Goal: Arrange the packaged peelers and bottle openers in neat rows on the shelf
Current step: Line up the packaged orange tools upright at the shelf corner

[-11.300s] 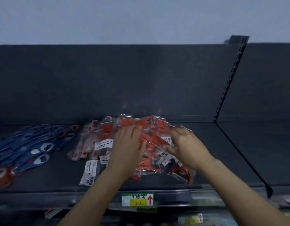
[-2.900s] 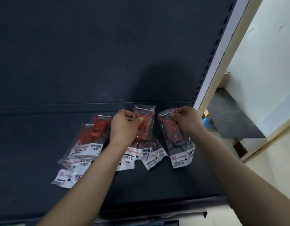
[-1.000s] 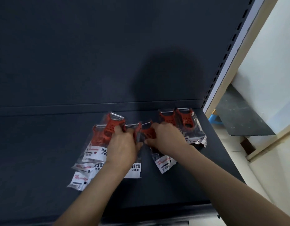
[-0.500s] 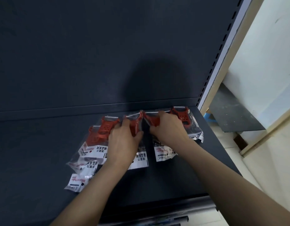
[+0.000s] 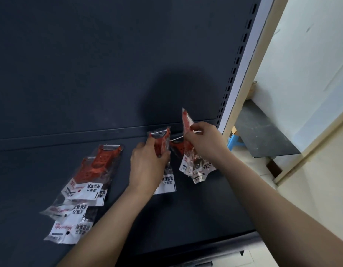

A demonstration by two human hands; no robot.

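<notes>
On the dark shelf (image 5: 186, 218), seen from the head camera, the left hand (image 5: 147, 166) curls round a packed red peeler (image 5: 160, 140). Its blade end points at the back panel (image 5: 109, 64) and its white label reaches toward the front edge. Just to the right, the right hand (image 5: 203, 143) pinches a second pack (image 5: 186, 120), lifted on edge so its top pokes up above the fingers. Under that wrist lie overlapped packs (image 5: 195, 168), labels forward; I cannot tell how many. Well to the left, a fanned pile (image 5: 89, 176) of the same red peelers lies slanted and overlapping. A slotted upright (image 5: 238, 64) ends the shelf on the right.
</notes>
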